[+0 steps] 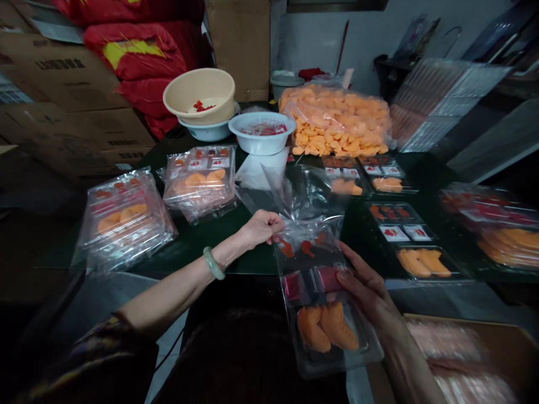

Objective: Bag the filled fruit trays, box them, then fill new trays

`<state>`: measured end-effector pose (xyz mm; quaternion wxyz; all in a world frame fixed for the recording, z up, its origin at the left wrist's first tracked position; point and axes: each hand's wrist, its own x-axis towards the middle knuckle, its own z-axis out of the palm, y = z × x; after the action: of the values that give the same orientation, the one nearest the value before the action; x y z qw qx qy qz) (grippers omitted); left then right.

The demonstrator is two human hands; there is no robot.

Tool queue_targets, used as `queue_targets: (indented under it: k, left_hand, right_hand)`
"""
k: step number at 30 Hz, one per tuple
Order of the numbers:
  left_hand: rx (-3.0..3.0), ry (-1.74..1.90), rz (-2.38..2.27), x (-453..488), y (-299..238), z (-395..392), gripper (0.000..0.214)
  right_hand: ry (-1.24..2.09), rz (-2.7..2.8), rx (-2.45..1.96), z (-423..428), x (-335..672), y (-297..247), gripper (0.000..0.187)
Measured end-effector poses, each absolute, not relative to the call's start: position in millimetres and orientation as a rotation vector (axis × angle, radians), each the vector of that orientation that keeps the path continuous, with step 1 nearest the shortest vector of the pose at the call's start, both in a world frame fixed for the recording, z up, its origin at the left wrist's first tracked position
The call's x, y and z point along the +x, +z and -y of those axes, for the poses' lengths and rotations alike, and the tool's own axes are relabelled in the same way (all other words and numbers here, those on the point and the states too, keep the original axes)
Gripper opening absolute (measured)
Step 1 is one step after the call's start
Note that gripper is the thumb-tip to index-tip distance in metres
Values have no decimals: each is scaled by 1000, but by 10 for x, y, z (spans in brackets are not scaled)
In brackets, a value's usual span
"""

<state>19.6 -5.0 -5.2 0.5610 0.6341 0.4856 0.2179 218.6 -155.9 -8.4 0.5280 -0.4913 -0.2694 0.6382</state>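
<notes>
My left hand [263, 229], with a pale green bangle on the wrist, pinches the edge of a clear plastic bag [311, 207]. My right hand [366, 283] grips the side of a black compartment tray [326, 331] that sits inside the bag's lower part. The tray holds orange wedge-shaped pieces, red sachets and small red-orange pieces. The bag's mouth stands open and crumpled toward the table. Two more such trays without bags [404, 241] lie on the table to the right of the bag.
Stacks of bagged trays [124, 219] lie at left on the dark table [202, 247]. Behind stand a beige basin [200, 92], a white bowl [261, 132] and a big bag of orange pieces [332, 120]. Cardboard boxes [59, 73] and red sacks [138, 56] rise at back left.
</notes>
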Motion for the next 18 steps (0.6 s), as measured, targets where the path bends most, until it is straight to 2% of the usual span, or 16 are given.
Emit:
queue_targets:
  k: [4, 10, 15, 18]
  left_hand:
    - [1556, 594, -1039, 91, -45, 183, 16]
    - [2367, 1026, -1144, -27, -104, 490, 15]
    - [2603, 924, -1076, -120, -101, 680, 18]
    - [2632, 814, -958, -200, -41, 742, 21]
  right_hand:
    - [1513, 502, -1157, 1611, 2113, -178, 72]
    - [1456, 385, -1160, 1638, 1974, -188, 65]
    - [1366, 302, -1252, 1698, 1745, -185, 58]
    - [1308, 303, -1352, 1809, 1627, -193, 39]
